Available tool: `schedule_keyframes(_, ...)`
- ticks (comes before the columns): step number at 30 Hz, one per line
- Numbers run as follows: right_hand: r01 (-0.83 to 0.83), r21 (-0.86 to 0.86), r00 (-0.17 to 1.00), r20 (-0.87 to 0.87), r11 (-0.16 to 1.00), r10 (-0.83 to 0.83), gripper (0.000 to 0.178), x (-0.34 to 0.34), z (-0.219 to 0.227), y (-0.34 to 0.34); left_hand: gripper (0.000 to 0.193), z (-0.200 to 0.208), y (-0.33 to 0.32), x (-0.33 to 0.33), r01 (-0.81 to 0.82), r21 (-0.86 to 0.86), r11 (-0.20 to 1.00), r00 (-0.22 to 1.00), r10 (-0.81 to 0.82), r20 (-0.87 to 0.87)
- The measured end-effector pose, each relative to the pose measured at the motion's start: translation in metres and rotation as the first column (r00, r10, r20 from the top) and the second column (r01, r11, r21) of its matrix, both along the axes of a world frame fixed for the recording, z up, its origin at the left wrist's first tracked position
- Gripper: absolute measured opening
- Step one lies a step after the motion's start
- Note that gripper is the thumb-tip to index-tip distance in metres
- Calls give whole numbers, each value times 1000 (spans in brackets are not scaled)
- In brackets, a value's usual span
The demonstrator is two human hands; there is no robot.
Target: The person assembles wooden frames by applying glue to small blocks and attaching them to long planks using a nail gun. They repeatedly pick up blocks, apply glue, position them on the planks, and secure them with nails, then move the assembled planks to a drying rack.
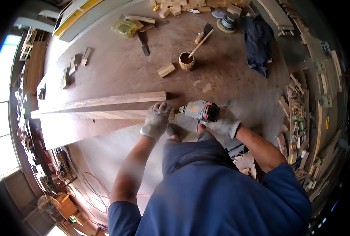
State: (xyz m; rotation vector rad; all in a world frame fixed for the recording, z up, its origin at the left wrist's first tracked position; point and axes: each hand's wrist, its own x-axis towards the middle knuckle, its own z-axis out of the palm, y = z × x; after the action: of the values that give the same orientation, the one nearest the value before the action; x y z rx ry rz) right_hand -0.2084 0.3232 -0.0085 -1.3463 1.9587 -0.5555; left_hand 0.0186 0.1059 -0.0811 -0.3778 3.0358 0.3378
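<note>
My left hand [156, 121], in a pale work glove, lies curled over the right end of the nearer wooden beam [100, 114]. Just behind it runs a second wooden beam [124, 98], roughly parallel, its squared end showing. A cordless drill [198, 110] with a grey, worn body is gripped in my gloved right hand [225, 122]. Its chuck points left toward the beam end, with a gap between. The drill body hides part of my right fingers. Whether a bit sits in the chuck is too small to tell.
On the brown tabletop stand a small pot [186, 63] with a stick in it, a wood block [167, 70], a sander [227, 23] and a dark cloth [258, 43]. A plastic bag [124, 28] lies farther left. Wood offcuts [297, 98] fill a rack at right.
</note>
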Motion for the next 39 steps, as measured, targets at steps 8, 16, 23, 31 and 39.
schedule_keyframes(8,152,93,978,127,984,-163,34,1,37,-39,34,12,16,-5,6,-64,998,995,0,104)
schedule_keyframes(16,124,-34,955,275,992,-110,42,12,33,-89,58,3,37,-17,-49,-58,997,976,60,208)
schedule_keyframes(23,8,12,971,237,1000,-10,42,30,47,-141,38,-6,31,-17,-108,141,984,986,88,141)
schedule_keyframes(31,-54,259,959,281,965,-22,36,42,64,-178,37,-20,36,-17,-135,111,985,989,128,68)
schedule_keyframes(39,-221,298,969,177,929,174,36,56,77,-214,36,-21,34,-20,-212,273,938,977,202,62)
